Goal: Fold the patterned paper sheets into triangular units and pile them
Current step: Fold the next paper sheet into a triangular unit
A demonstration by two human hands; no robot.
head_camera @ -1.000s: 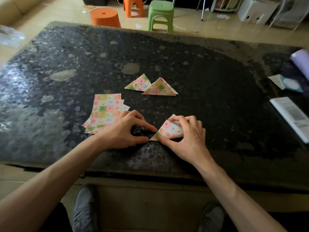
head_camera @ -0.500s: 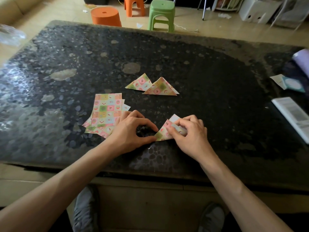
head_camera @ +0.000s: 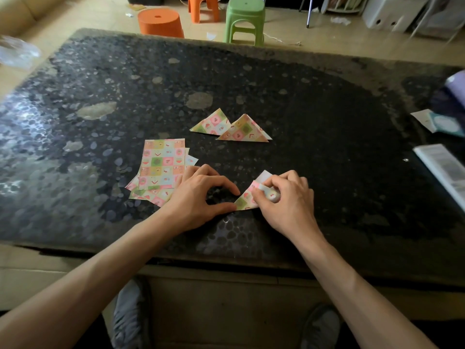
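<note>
Your right hand (head_camera: 289, 205) has curled further over the half-folded unit (head_camera: 244, 201) on the counter (head_camera: 327, 122), pinching its flap. Your left hand (head_camera: 196, 197) pinches the tip pointing left, between thumb and forefinger. The finished triangles (head_camera: 241, 131) lie straight beyond.

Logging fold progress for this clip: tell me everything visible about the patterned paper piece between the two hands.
The half-folded patterned paper piece lies on the dark pebble-patterned table near its front edge. It looks like thin paper printed with pink, green and cream squares; its plain white underside shows at the far corner. The visible part is roughly triangular, pointing left. The left hand holds its left corner with thumb and index fingertip; the right hand covers its right side, curled fingers pinching a folded flap.
</note>
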